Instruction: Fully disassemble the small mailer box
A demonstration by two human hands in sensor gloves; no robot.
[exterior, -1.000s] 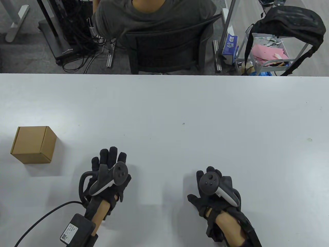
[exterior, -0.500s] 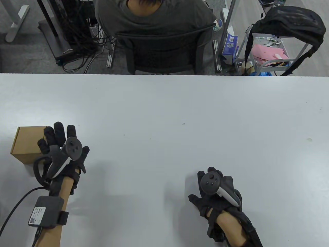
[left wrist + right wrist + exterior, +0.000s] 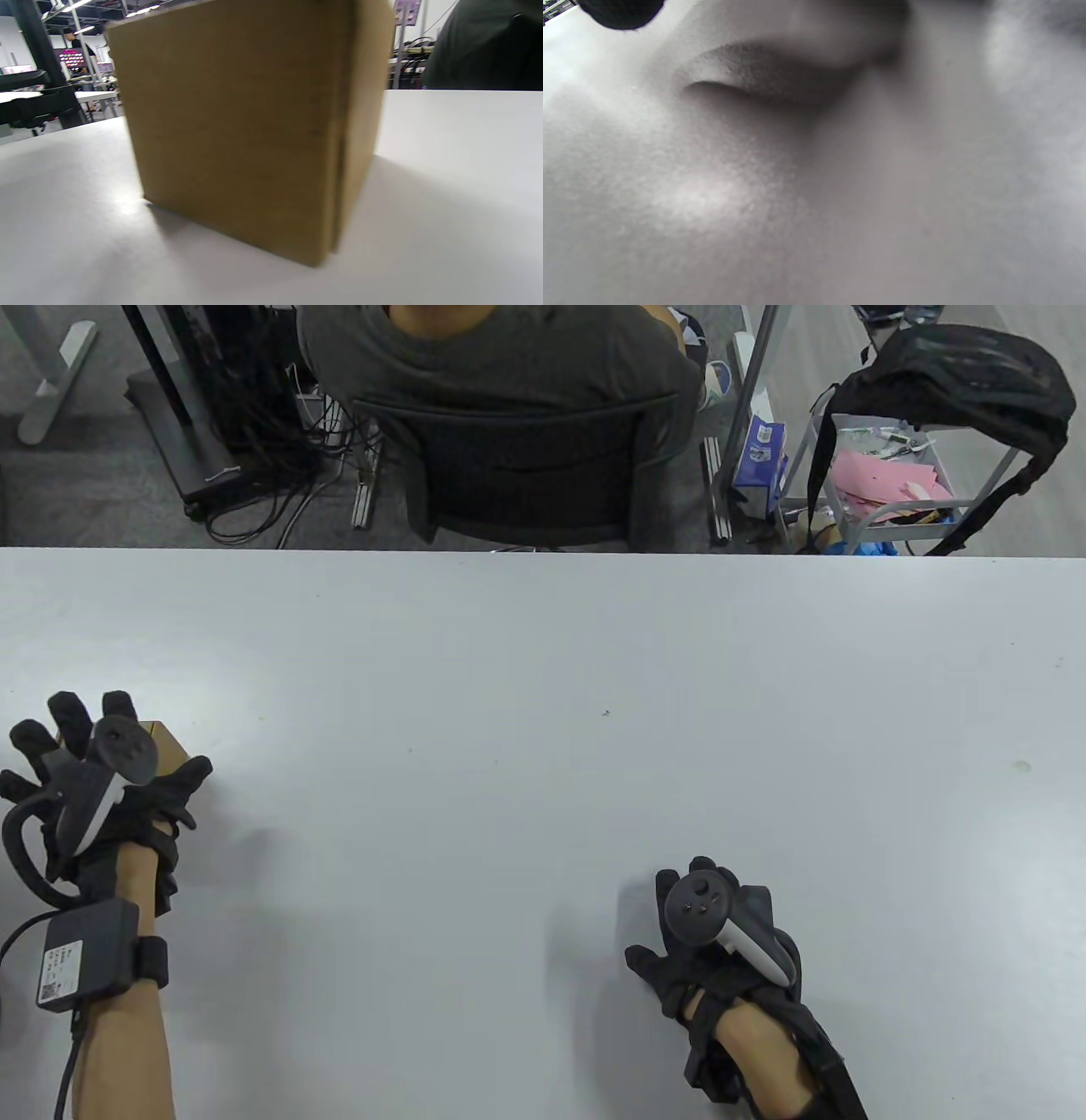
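Observation:
The small brown mailer box stands closed on the white table at the far left, mostly hidden under my left hand. My left hand is over the box with its fingers spread and the thumb out by the box's right side; I cannot tell if it touches. In the left wrist view the box fills the frame, upright on the table, and no fingers show. My right hand rests flat on the table at the lower right, empty. One of its gloved fingertips shows just above the tabletop in the right wrist view.
A person in an office chair sits just beyond the table's far edge. A metal cart with a black backpack stands at the back right. The box is close to the table's left edge.
My left hand has moved from the lower middle of the table up and to the left, over the box. The box and my right hand have stayed where they were.

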